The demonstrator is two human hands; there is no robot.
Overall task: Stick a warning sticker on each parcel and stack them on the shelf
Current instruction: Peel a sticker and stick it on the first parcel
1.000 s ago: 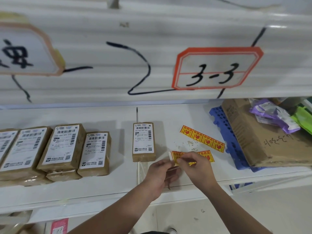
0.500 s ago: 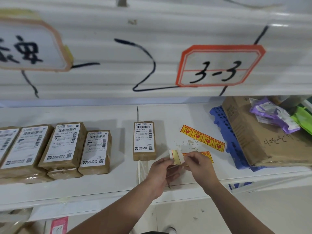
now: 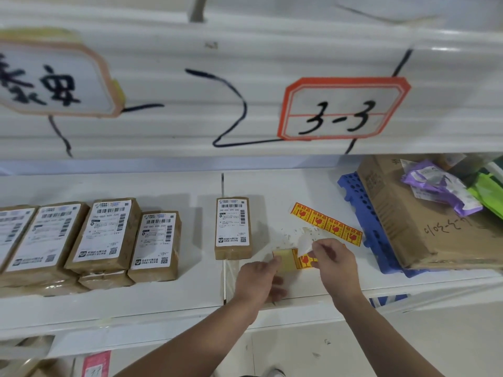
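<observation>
- A white shelf (image 3: 196, 292) carries everything; the ledge above it bears a red-framed label (image 3: 344, 108) reading "3-3".
- The left-hand grip (image 3: 257, 281) pinches the pale end of a short sticker strip (image 3: 303, 261). The right-hand grip (image 3: 336, 263) pinches its other end, over the shelf's front part.
- A white flap (image 3: 304, 244) curls up from that strip beside the right fingertips.
- A single parcel (image 3: 233, 227) lies flat, label up, just left of the hands.
- A group of parcels (image 3: 106, 235) lies further left, some stacked.
- A longer strip of four red-and-yellow stickers (image 3: 326, 223) lies flat behind the hands.
- At the right, a cardboard box (image 3: 402, 219) leans on a blue perforated panel (image 3: 359, 205), with a purple bag (image 3: 438, 186) and a green bag (image 3: 488, 193) on top.
</observation>
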